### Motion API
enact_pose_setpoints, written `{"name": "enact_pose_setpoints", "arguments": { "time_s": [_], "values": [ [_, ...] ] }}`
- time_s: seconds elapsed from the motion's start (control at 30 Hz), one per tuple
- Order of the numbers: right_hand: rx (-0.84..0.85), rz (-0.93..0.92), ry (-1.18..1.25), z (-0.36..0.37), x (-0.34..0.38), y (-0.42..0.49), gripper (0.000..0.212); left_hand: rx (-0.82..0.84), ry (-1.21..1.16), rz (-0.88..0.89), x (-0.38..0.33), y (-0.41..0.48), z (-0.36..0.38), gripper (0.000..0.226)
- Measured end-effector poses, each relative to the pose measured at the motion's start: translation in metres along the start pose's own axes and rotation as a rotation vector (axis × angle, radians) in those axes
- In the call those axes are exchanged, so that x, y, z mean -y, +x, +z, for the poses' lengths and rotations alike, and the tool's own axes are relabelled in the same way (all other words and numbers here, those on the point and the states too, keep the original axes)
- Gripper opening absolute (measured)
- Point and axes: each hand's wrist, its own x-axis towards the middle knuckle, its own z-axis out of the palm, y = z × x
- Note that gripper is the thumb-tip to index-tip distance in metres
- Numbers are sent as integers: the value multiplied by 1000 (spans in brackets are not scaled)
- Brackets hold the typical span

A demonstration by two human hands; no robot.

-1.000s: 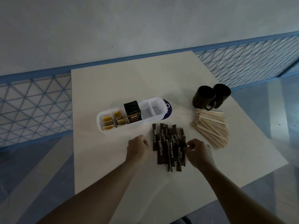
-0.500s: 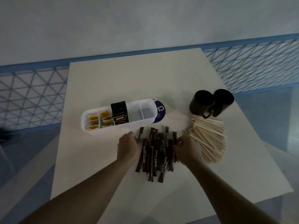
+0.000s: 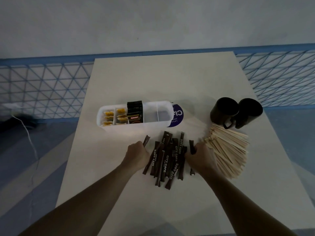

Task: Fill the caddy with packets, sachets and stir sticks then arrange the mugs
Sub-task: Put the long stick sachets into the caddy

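Bracketing the pile of sugar sachets (image 3: 167, 155) on the bench (image 3: 153, 79), my left hand (image 3: 137, 155) sits at the pile's left edge and my right hand (image 3: 201, 159) at its right edge. Both hands are narrow, with fingers curled; one outer sachet runs through each curl. The sachets lie roughly parallel, overlapping, with their long axes pointing away from me. The white caddy (image 3: 136, 125) lies just beyond the pile, apart from it. Its two leftmost compartments hold yellow packets (image 3: 109, 114); the next holds black coffee packets (image 3: 134, 110). Wooden stir sticks (image 3: 228, 150) fan out just beside my right hand. Two black mugs (image 3: 223, 110) stand side by side beyond the sticks.
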Motion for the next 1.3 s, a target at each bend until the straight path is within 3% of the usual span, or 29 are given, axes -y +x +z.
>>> {"name": "enact_pose_setpoints", "arguments": {
  "time_s": [0.23, 0.47, 0.7, 0.9, 1.1, 1.3],
  "values": [
    [65, 86, -18, 3, 5, -9, 28, 23, -84, 40, -6, -7, 12, 35],
    [57, 84, 8, 19, 8, -17, 17, -61, -40, 83, -5, -12, 22, 33],
    [-21, 110, -40, 28, 14, -17, 11, -47, -45, 109, -1, -9, 20, 30],
    [-62, 81, 71, 20, 15, -15, 10, -25, -80, 150, 5, -7, 15, 30],
    [-183, 66, 109, 13, 16, -18, 43, -45, -149, 194, 11, -3, 14, 26],
    [-56, 212, -47, 29, 10, -25, 31, -45, -171, 144, 11, 0, 14, 36]
  ]
}}
